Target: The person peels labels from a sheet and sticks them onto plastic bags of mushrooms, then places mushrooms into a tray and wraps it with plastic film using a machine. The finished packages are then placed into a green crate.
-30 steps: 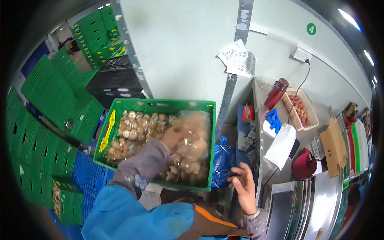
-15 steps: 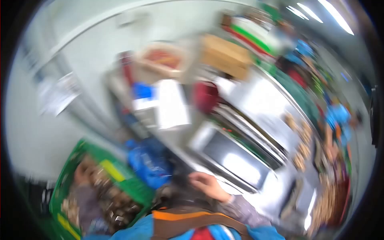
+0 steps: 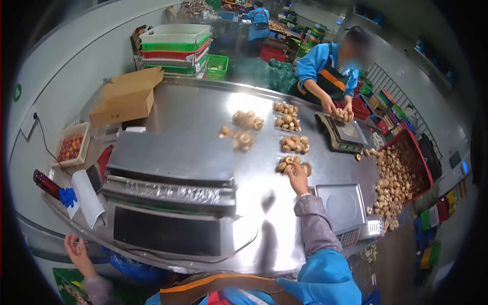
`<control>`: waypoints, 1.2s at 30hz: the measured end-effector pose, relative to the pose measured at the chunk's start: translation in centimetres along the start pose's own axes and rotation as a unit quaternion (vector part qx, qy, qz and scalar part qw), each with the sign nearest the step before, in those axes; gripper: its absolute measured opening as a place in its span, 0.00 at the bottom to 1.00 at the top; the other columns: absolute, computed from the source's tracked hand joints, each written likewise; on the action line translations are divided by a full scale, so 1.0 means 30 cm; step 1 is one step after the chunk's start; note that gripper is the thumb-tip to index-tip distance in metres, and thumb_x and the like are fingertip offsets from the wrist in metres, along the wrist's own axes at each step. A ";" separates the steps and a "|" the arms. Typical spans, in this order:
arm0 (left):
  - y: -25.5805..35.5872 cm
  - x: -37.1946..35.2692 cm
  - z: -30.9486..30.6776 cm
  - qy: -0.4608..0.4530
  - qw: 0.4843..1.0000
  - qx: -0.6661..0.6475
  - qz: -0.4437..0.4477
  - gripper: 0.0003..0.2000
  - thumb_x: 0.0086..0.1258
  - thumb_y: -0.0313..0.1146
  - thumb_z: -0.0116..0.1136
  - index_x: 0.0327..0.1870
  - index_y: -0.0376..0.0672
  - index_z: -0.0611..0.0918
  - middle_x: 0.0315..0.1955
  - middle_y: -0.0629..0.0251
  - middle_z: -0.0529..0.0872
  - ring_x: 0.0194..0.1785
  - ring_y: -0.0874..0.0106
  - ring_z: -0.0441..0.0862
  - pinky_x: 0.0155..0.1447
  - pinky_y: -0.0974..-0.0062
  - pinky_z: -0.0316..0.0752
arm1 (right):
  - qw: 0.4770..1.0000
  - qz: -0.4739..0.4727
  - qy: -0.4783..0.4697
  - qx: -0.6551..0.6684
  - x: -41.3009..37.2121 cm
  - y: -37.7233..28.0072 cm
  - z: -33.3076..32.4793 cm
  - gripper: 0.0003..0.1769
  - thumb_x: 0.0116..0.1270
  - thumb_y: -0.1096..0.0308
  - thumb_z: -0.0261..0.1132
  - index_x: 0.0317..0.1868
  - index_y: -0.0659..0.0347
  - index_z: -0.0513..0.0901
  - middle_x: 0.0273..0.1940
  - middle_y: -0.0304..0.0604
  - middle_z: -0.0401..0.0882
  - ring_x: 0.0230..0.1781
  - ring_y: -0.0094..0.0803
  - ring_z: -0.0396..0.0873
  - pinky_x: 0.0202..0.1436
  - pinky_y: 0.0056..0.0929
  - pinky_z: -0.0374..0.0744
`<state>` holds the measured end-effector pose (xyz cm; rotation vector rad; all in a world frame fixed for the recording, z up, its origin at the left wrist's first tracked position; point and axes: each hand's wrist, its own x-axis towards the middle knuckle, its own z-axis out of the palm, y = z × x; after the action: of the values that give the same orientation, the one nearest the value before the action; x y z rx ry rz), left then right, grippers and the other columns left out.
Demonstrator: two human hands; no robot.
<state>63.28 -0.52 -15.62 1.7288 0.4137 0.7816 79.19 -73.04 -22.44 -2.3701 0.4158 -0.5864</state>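
Note:
My right hand [image 3: 298,178] reaches across the steel table with its fingers closed on the near side of a small tray of brown mushrooms [image 3: 290,163]. Beyond it, more filled mushroom trays [image 3: 295,144] stand in a row, with loose mushrooms [image 3: 247,120] to their left. A scale with a bare metal pan [image 3: 341,204] sits right beside my right forearm. Down at the left, my left hand [image 3: 80,254] is off the table edge, fingers apart and holding nothing. Below it is a green crate [image 3: 63,278], partly out of view.
A film-wrapping machine [image 3: 170,157] covers the left of the table. Mushrooms [image 3: 394,178] spill from a red crate [image 3: 418,157] at the right. Across the table, a co-worker [image 3: 330,71] handles mushrooms over another scale [image 3: 341,133]. A cardboard box [image 3: 124,101] stands at the back left.
The view has swung toward the table. My left hand has come up out of the green crate of mushrooms, and my right hand has moved from the table's near edge to a mushroom tray.

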 end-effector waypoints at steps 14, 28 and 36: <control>0.458 -0.620 1.394 -0.616 0.755 -0.085 -0.209 0.27 0.62 0.28 0.63 0.61 0.37 0.65 0.55 0.51 0.73 0.61 0.67 0.71 0.60 0.69 0.71 | 0.939 0.013 -0.223 -0.260 0.078 0.163 0.095 0.25 0.64 0.41 0.48 0.48 0.43 0.83 0.61 0.49 0.68 0.53 0.50 0.73 0.58 0.53 0.63; 0.110 -1.088 1.469 -0.681 0.690 0.235 -0.068 0.58 0.42 0.42 0.75 0.69 0.32 0.45 0.62 0.34 0.59 0.67 0.49 0.60 0.67 0.64 0.63 | 0.973 0.185 -0.140 0.025 -0.642 0.195 -0.190 0.22 0.69 0.60 0.53 0.61 0.60 0.69 0.52 0.60 0.71 0.55 0.51 0.70 0.59 0.39 0.68; 0.239 -1.016 1.574 -0.770 0.510 0.377 0.065 0.49 0.47 0.44 0.73 0.68 0.40 0.54 0.50 0.45 0.73 0.57 0.51 0.73 0.56 0.63 0.72 | 0.953 0.219 -0.139 0.155 -0.700 0.255 -0.199 0.24 0.72 0.56 0.49 0.62 0.64 0.67 0.55 0.55 0.72 0.56 0.43 0.72 0.59 0.34 0.68</control>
<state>73.00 -55.64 -24.37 2.4925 -0.7804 -1.2427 57.25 -72.67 -29.72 -1.9360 0.6456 -0.0984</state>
